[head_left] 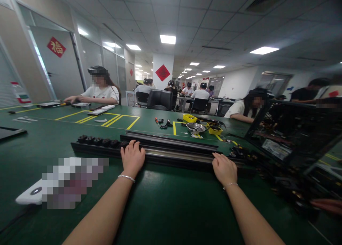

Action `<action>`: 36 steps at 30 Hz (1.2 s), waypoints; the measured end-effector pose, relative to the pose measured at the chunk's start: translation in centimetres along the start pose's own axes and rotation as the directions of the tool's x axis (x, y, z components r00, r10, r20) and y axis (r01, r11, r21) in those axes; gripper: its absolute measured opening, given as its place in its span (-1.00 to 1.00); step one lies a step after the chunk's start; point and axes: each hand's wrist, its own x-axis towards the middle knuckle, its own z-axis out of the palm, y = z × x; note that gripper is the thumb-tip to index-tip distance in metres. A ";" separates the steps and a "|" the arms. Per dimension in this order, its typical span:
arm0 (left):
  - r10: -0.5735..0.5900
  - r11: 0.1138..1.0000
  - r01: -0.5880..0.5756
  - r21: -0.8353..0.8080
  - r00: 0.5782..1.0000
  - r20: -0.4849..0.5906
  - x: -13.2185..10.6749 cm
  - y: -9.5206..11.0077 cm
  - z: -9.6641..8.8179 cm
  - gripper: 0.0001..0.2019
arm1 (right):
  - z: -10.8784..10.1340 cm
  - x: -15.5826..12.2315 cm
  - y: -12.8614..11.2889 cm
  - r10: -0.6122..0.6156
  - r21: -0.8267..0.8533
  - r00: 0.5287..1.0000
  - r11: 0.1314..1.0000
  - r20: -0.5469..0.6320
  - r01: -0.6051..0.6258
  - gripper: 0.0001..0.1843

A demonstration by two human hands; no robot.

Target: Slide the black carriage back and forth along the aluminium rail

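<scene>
A long black rail (171,155) with a shiny metallic inner channel lies across the green table in front of me. Several small black parts (97,141) sit in a row in its left end. My left hand (133,156) curls its fingers over the rail, right beside the last black part; the fingertips are partly hidden. Farther right, my right hand (225,167) grips the same rail, its fingers bent over the edge and the thumb out of sight. Just behind lies a second black rail (171,139), parallel to the first.
At left is a white device (30,197) with a cable, partly pixelated. Beyond the rails stand a metal bowl (196,127) and a yellow bin (189,118). Dark parts and a large black panel (283,131) crowd the right. Co-workers sit across the table; another person's hand (327,204) shows lower right.
</scene>
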 end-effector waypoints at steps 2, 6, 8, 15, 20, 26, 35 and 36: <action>0.005 1.000 -0.005 -0.007 1.000 0.009 0.0 0.1 -0.2 -0.60 | -0.1 0.0 0.0 0.004 0.002 1.000 1.000 0.003 -0.004 -0.51; 0.016 1.000 -0.016 -0.001 1.000 0.026 -0.2 0.4 -0.5 -0.61 | -0.2 0.0 -0.1 0.009 0.001 1.000 1.000 0.009 -0.009 -0.51; 0.037 0.999 -0.037 0.008 0.999 0.023 -0.3 0.5 -0.6 -0.61 | -0.3 0.0 -0.1 0.010 0.003 1.000 1.000 0.010 -0.010 -0.51; 0.088 0.995 -0.087 -0.039 0.996 0.024 -0.4 0.8 -0.6 -0.58 | -0.4 0.0 -0.2 0.017 0.003 0.999 1.000 0.031 -0.017 -0.50; -0.015 0.997 0.018 -0.077 0.999 0.041 -0.1 0.4 0.1 -0.39 | -0.5 -0.1 -0.3 0.040 0.004 0.999 0.999 0.030 -0.040 -0.50; -0.036 0.997 0.044 -0.067 0.993 0.117 0.1 0.2 -0.2 -0.40 | -0.6 -0.2 -0.4 0.038 0.015 0.999 0.999 0.022 -0.038 -0.50; -0.025 0.999 0.030 -0.032 0.989 0.146 0.2 0.4 -1.0 -0.46 | -0.7 -0.1 -0.3 0.038 0.020 0.998 0.999 0.047 -0.039 -0.49; -0.021 0.999 0.026 -0.029 0.988 0.154 0.2 0.4 -1.0 -0.46 | -0.7 -0.1 -0.3 0.036 0.019 0.998 0.999 0.048 -0.037 -0.49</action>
